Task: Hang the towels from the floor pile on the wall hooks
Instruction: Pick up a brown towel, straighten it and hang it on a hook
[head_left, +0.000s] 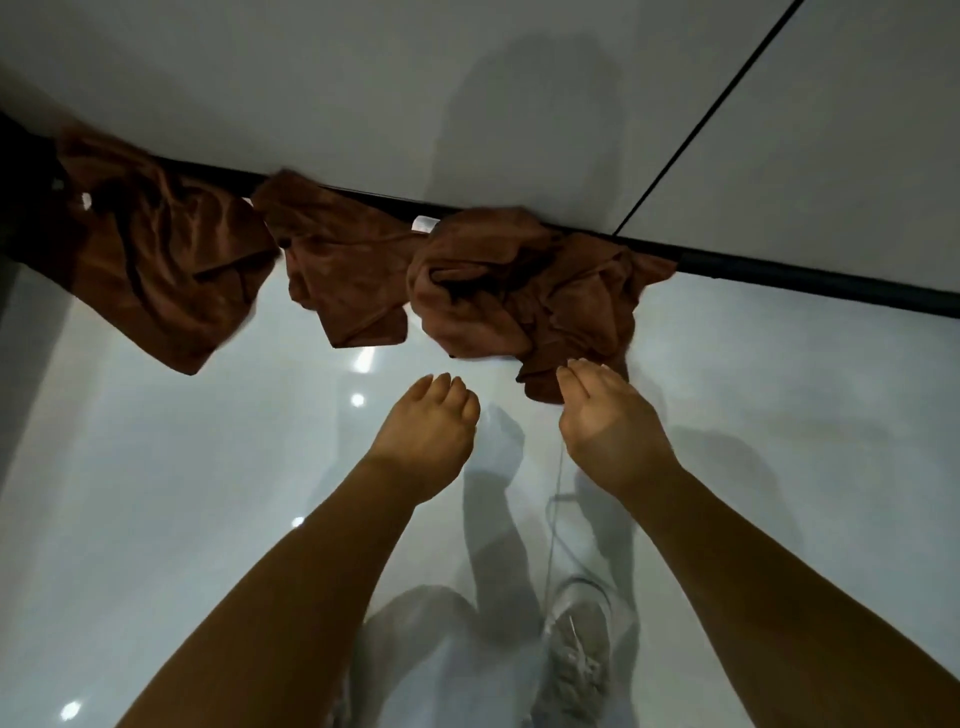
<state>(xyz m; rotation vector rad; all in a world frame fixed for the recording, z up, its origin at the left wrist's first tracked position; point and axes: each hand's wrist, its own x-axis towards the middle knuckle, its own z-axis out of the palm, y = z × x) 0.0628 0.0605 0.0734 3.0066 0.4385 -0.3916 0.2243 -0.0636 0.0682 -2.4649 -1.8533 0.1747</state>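
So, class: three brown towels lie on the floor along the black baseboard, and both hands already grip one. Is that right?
Not quite. In the head view the left hand and right hand are empty, reaching toward the nearest towel. Three brown towels along the black baseboard is correct.

The scene was dimly lit, and small bright glare spots were reflected in the glossy floor (156, 467) toward seven o'clock and near centre. Soft doubled shadows of the arms were cast on the floor and on the wall (363, 78) at twelve o'clock. Straight lines were bowed by wide-angle distortion, and the brown towels (337, 270) were slightly motion-blurred.
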